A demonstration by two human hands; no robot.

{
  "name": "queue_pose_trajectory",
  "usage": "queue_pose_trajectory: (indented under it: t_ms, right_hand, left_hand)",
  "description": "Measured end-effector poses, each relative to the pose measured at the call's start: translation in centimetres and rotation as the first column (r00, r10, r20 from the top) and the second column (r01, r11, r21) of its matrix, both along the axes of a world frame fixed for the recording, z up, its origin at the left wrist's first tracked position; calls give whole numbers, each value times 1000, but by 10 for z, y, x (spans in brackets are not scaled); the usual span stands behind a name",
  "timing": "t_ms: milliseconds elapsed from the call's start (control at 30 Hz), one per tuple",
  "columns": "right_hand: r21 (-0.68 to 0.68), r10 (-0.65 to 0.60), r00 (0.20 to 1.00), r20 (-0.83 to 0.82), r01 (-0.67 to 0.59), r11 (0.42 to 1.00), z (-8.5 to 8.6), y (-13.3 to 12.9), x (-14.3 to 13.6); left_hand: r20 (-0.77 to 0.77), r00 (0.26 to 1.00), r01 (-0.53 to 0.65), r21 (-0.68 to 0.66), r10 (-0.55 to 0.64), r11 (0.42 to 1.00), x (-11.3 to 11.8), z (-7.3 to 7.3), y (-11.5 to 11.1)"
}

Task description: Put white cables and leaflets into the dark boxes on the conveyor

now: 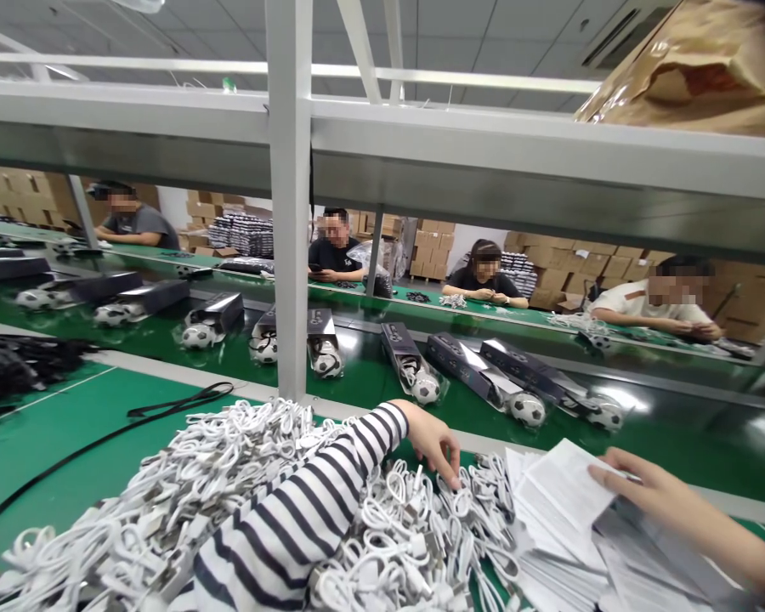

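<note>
Across the green conveyor belt (357,398), stacked cardboard boxes (432,248) stand beneath a paneled ceiling (452,36).

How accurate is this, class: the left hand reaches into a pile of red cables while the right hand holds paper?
The colour is wrong: the head view shows white cables. The left hand does reach into them, and the right hand does hold paper.
</note>
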State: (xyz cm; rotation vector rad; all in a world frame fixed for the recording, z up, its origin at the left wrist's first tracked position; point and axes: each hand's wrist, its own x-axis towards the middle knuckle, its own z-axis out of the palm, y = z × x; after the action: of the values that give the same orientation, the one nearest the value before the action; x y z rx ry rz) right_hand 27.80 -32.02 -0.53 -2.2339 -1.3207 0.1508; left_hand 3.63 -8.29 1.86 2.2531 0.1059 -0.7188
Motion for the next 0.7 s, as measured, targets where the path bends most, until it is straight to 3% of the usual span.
queue_pose_trajectory:
  t_ms: [100,200,367,467,533,633,700]
  right_hand:
    - [-130,79,991,-109,-93,987,-6,1,18]
    - [-81,126,979,-161,-141,987,-2,8,29]
    - [165,188,936,-299,-144,976,41,43,20]
    - [305,172,984,-52,-148,941,66,78,-2]
    - [374,140,970,201,-208,904,70,104,-19]
    - [275,256,815,520,-443,853,54,140,-34]
    - [149,334,719,609,-517,843,36,160,-36]
  left_hand:
    - [-37,999,19,-52,-21,998,0,-3,3]
    - [-48,998,28,-60,-31,998,2,-8,6]
    - [-47,997,55,-126,-61,990,4,-12,8]
    - [-58,994,80,-157,-90,984,3,-9,7]
    - [-79,992,84,-172,-99,982,2,-7,5]
    - [-68,993,83,-174,-96,981,0,-4,4]
    - [-44,995,76,-173,-85,982,-1,-3,7]
